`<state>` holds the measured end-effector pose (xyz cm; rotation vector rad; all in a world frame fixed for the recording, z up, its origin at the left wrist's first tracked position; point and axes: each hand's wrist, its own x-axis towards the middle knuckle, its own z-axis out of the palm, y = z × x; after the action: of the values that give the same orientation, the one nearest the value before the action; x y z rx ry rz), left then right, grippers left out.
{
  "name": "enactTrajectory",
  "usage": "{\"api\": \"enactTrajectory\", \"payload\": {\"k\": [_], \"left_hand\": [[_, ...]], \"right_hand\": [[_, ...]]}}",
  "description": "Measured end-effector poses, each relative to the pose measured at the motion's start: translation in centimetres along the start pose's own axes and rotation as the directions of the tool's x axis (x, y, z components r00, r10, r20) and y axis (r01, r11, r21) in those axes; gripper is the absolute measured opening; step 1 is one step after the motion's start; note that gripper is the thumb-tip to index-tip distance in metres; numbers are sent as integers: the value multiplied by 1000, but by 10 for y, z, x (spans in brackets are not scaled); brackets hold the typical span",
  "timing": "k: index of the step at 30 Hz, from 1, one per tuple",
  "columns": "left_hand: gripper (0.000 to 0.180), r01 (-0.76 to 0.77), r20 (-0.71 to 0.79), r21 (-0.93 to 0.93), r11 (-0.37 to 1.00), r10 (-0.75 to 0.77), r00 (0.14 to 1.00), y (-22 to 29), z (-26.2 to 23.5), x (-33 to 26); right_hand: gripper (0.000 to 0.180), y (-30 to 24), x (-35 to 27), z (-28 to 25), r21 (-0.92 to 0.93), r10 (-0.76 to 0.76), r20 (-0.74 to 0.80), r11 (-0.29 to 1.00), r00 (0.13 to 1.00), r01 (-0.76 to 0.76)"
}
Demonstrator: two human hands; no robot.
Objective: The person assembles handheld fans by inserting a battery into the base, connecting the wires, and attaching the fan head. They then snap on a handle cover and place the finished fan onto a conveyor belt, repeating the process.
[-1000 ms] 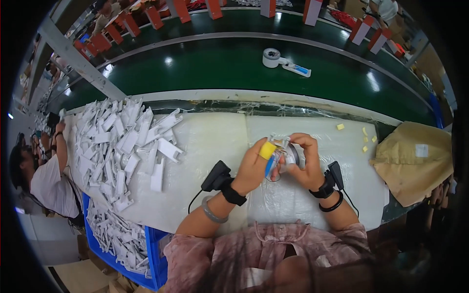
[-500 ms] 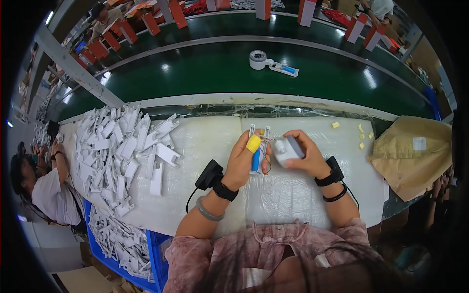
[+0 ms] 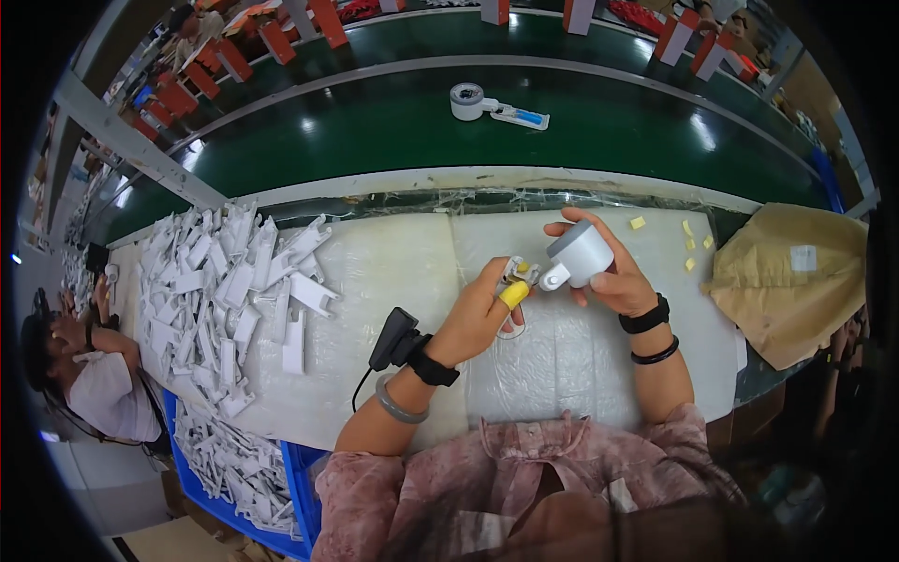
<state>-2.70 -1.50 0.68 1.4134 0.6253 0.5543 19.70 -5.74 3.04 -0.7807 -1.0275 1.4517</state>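
My left hand (image 3: 471,323) is closed around a white plastic handle shell (image 3: 521,269), mostly hidden by the fingers. A yellow cover (image 3: 514,294) wraps one fingertip of that hand, and a thin wire loop (image 3: 518,330) hangs below. Gripped in my right hand (image 3: 626,286) is a round white device head (image 3: 588,255) with a grey rim. Its short neck (image 3: 554,277) points at the handle's end, very close to it; whether they touch I cannot tell.
White handle shells (image 3: 201,281) are heaped at left, with more in a blue crate (image 3: 298,487) below. Beyond the table, a green conveyor (image 3: 356,131) carries a similar device (image 3: 468,101). Yellow foam bits (image 3: 638,223) and a brown paper-covered bundle (image 3: 777,290) lie right. A co-worker (image 3: 103,375) sits left.
The handle has tilted in my left hand, and its blue battery no longer shows. My right hand has raised and turned the head, neck toward the handle. The conveyor device appears farther left.
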Motion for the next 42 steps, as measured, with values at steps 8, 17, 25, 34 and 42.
{"api": "enactTrajectory", "payload": {"k": [8, 17, 25, 34, 42], "left_hand": [[39, 61, 132, 22, 998, -64, 989, 4, 10, -2], [37, 68, 117, 53, 996, -74, 990, 4, 11, 2], [26, 55, -17, 178, 982, -53, 998, -19, 20, 2], [19, -111, -51, 74, 991, 114, 992, -22, 17, 5], [20, -45, -135, -191, 981, 19, 991, -30, 5, 12]], "right_hand": [[76, -6, 1, -2, -376, 43, -161, 921, 986, -102], [71, 4, 3, -6, -481, 34, -179, 869, 983, -118], [55, 21, -3, 3, -707, -93, -93, 708, 991, 0], [72, 38, 8, 1, -295, 26, -372, 945, 928, -145], [32, 40, 5, -20, -479, 125, -207, 852, 970, -212]]}}
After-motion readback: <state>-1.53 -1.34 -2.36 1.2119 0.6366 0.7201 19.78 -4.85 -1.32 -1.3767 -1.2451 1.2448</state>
